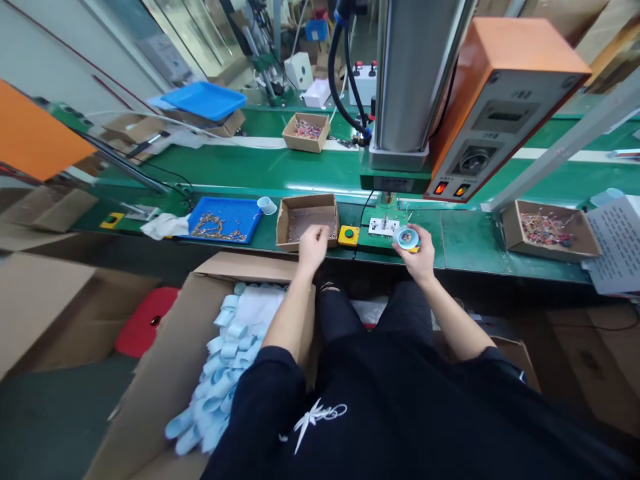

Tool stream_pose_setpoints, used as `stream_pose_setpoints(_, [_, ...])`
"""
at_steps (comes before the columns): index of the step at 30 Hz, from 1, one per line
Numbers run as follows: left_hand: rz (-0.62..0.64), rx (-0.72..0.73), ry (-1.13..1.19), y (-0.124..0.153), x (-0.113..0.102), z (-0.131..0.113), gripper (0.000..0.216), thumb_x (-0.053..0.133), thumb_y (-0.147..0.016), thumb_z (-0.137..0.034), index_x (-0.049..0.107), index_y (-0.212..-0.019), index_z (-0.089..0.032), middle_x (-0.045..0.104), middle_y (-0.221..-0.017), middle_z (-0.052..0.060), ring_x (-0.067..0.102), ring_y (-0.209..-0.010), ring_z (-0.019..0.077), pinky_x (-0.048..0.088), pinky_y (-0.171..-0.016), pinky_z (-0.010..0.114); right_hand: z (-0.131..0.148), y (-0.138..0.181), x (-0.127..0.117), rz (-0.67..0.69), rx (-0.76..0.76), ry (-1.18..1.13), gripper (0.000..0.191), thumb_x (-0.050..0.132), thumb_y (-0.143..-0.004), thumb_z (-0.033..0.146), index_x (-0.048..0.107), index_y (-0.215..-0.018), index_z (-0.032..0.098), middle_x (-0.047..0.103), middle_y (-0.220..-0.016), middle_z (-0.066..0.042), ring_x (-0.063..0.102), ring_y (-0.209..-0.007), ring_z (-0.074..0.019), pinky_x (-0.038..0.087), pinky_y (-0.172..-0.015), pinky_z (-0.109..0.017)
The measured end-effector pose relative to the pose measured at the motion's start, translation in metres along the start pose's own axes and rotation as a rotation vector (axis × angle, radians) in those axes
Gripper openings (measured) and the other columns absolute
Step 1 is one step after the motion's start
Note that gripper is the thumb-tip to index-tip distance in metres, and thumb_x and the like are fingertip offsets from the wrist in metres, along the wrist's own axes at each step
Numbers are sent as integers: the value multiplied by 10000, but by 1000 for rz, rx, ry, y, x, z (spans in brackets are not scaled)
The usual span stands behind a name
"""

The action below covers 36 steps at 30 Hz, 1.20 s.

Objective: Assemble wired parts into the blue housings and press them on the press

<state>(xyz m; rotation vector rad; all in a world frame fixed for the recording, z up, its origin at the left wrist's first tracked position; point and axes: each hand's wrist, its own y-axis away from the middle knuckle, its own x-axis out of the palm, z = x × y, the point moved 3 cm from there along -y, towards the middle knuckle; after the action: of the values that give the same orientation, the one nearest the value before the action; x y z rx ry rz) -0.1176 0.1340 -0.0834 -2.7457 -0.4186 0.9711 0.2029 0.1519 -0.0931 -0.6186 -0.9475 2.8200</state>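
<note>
My left hand (pixel 313 245) rests at the front edge of a small open cardboard box (pixel 306 220) of tiny parts, fingers curled; whether it pinches a part is hidden. My right hand (pixel 417 252) holds a small light-blue round cup (pixel 406 237) just in front of the white metal fixture (pixel 383 227) under the press column (pixel 410 73). A yellow button box with a green button (pixel 349 235) sits between my hands.
A blue tray (pixel 223 219) of small brown parts lies left, beside a white cloth (pixel 163 225). Another cardboard box (pixel 547 230) of coloured parts stands right. The orange control box (pixel 500 100) is above. A large carton (pixel 165 380) of light-blue cups sits by my left knee.
</note>
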Motion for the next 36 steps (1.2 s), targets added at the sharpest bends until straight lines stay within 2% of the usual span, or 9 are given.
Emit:
stream_pose_setpoints(2, [74,-10,-115,-39,-16,22,264,602,-1040,-296,692,-856,-130,752,-841,36,640,-785,131,538,-850,243,-12,-19,4,-48,34,-28,679,779,-886,535,550,-1427,193,650,-1380,-170,639,-1278,-314,516,-1138,-515])
stream_pose_setpoints(5, [303,-15,-194,-75,-13,35,253,817,-879,-310,696,-745,-132,703,-659,-9,597,-651,125,515,-748,224,-17,-39,22,14,2,-31,659,787,-881,524,558,-1403,193,663,-1402,-167,654,-1294,-294,527,-1145,-484])
stream_pose_setpoints(8, [520,-19,-288,-88,5,34,211,919,-714,-253,753,-768,-133,751,-692,31,648,-678,173,501,-704,248,-17,-51,40,66,-29,-7,633,804,-874,495,580,-1378,184,666,-1407,-175,649,-1313,-303,524,-1150,-493])
stream_pose_setpoints(10, [619,-25,-350,-90,16,32,143,887,-698,-195,776,-769,-140,780,-749,67,678,-730,209,497,-717,271,-16,-57,48,74,-39,10,622,800,-881,472,584,-1386,181,667,-1401,-178,647,-1314,-313,518,-1153,-509])
stream_pose_setpoints(15, [735,-40,-479,-94,30,34,19,772,-747,-175,783,-749,-159,800,-848,115,695,-824,259,483,-771,306,-16,-61,50,88,-78,59,578,778,-903,475,609,-1363,168,686,-1352,-186,662,-1275,-327,526,-1131,-523])
stream_pose_setpoints(22, [672,-55,-535,-91,27,35,90,708,-811,-186,784,-848,-154,809,-972,144,711,-914,259,488,-802,278,-11,-69,48,126,-73,159,583,787,-907,432,593,-1379,151,702,-1305,-183,681,-1226,-313,556,-1059,-457])
stream_pose_setpoints(27, [405,-65,-544,-82,17,20,240,554,-944,-190,779,-1004,-132,803,-1097,177,733,-1016,293,516,-867,322,-4,-81,44,259,33,344,544,789,-900,465,620,-1308,148,750,-1099,-138,723,-1033,-293,565,-931,-392])
stream_pose_setpoints(31, [198,-39,-499,-69,17,-1,348,464,-1009,-256,778,-1091,-130,805,-1130,169,751,-1057,307,553,-901,357,-1,-75,42,220,42,381,527,786,-903,466,626,-1308,168,767,-1058,-113,738,-991,-277,560,-867,-345])
stream_pose_setpoints(36, [202,88,-394,-49,35,-19,301,558,-988,-320,798,-1126,-202,822,-1126,74,768,-1044,258,588,-920,327,-10,-64,43,205,29,388,478,801,-884,486,662,-1258,224,783,-1017,-84,752,-940,-272,571,-805,-341])
